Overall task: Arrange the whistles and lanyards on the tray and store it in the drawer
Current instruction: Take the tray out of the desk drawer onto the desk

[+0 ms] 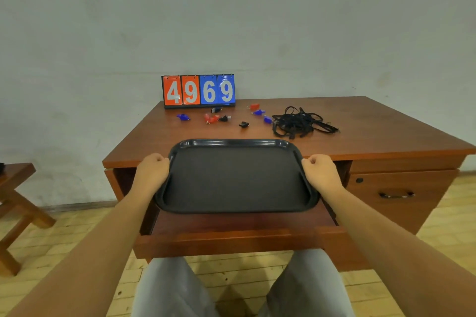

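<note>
An empty dark grey tray [235, 177] is held level over the open middle drawer [231, 237], its far edge above the desk's front edge. My left hand [152, 170] grips the tray's left rim and my right hand [322, 171] grips its right rim. Several small whistles lie scattered on the desk: a blue whistle [183, 117], red whistles [211, 118], a black whistle [243, 124] and further blue whistles [258, 112] beside a red whistle [253, 106]. A tangled heap of black lanyards [298, 122] lies to their right.
A flip scoreboard [198, 90] reading 4969 stands at the back of the wooden desk [373, 123] against the wall. A shut drawer with a handle [396, 194] is at the right. A wooden stool [15, 203] stands left of the desk.
</note>
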The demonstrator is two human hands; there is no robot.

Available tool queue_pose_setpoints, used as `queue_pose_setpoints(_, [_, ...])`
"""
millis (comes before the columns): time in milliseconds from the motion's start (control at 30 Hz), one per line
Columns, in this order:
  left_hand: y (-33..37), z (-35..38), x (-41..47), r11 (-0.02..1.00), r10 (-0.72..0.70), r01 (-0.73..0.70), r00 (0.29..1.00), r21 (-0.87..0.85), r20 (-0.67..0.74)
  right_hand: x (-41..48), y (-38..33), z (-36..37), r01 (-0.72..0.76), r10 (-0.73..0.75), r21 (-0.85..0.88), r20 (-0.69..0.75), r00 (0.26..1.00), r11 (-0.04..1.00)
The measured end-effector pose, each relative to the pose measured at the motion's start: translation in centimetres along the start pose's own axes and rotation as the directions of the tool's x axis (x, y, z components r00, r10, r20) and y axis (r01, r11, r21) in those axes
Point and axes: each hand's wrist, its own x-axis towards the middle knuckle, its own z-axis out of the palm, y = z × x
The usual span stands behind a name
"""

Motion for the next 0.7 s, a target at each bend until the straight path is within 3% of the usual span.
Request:
queue_pose_setpoints(267, [0.2, 3.1, 8.0, 0.994, -0.040, 0.040, 0.999, 0.106, -0.001, 8.2, -1.8, 4.0, -0.019, 0.021, -0.057, 0.037, 0.999, 0.998])
queue_pose_setpoints(567, [0.0, 5.6, 16.5, 0.930, 0.058, -0.053, 0.998, 0.364, -0.003, 17.4, -4.1, 8.5, 0.109, -0.042, -0.389, 0.177, 0.983, 0.915])
queue_pose_setpoints(700, [-0.4, 5.6, 18.6, 0.898, 0.040, -0.033, 0.999, 0.438, -0.009, 18.9, -5.0, 10.2, 0.191, -0.120, -0.483, 0.174, 0.977, 0.855])
